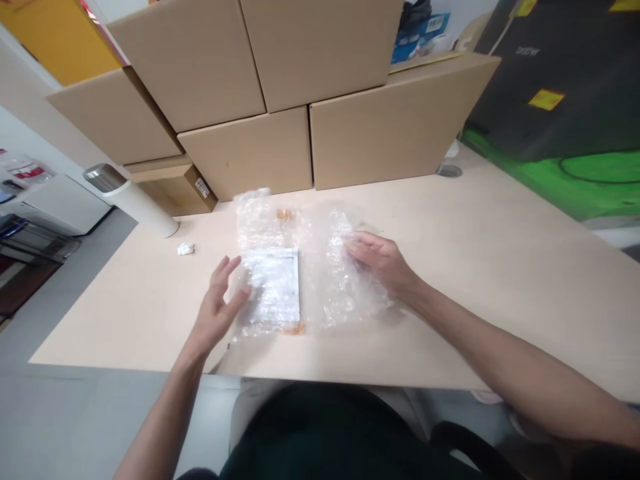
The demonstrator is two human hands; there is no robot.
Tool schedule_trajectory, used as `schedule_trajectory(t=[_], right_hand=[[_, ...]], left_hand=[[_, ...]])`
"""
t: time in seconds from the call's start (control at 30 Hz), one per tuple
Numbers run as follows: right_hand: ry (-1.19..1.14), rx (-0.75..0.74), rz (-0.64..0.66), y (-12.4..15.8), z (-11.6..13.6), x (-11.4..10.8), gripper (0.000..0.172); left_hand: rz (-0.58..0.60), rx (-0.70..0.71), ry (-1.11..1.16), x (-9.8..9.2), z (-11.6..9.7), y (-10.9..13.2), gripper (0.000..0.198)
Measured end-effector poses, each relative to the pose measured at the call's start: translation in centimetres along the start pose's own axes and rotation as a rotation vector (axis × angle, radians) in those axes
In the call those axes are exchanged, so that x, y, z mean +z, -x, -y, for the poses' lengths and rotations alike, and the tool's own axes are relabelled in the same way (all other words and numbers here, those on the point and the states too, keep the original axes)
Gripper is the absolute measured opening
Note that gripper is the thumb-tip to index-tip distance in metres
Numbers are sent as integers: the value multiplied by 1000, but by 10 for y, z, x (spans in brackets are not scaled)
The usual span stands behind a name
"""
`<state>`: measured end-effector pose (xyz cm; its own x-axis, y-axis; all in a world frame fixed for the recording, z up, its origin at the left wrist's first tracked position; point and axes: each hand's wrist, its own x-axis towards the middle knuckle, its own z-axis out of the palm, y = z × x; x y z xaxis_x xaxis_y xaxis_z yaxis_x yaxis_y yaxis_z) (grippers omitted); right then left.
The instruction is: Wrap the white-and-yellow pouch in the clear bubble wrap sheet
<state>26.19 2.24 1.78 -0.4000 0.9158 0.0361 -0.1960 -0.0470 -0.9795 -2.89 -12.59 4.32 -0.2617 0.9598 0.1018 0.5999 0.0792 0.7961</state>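
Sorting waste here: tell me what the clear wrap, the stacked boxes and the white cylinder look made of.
Clear bubbled wrap: thin glossy plastic film, with glinting blisters. Plain brown stacked boxes: matte corrugated cardboard, probably. Tall white cylinder with silver lid: smooth plastic or coated metal; shiny lid looks like steel.

No legible text. Small label on cardboard box [202, 187], white marking on dark panel [528, 51]: both too blurred to read.

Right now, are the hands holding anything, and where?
Neither hand clearly grips anything. The right hand lies flat on the bubble wrap's right part; the left hand, fingers spread, touches the left edge by the flat white item.
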Motion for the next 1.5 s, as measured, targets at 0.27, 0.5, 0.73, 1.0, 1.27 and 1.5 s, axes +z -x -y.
schedule_trajectory(t=[0.27, 0.5, 0.73, 1.0, 1.27, 1.5], right_hand=[[60, -2, -27, -5, -1, -8, 31], [85, 43, -118, -13, 1, -21, 35], [157, 106, -173, -18, -6, -32, 37], [170, 184, -225, -18, -10, -31, 44], [257, 183, -253, -21, -16, -39, 48], [288, 236, -283, -20, -13, -39, 44]], left_hand=[[196, 377, -495, 35, -2, 29, 39], [-506, 122, 9, -3, 16, 45, 18], [-624, -231, -450, -32, 62, 66, 59], [-204, -7, -493, 16, 26, 27, 37], [-167, -124, -243, 12, 27, 8, 32], [-323, -288, -341, -41, 59, 34, 33]])
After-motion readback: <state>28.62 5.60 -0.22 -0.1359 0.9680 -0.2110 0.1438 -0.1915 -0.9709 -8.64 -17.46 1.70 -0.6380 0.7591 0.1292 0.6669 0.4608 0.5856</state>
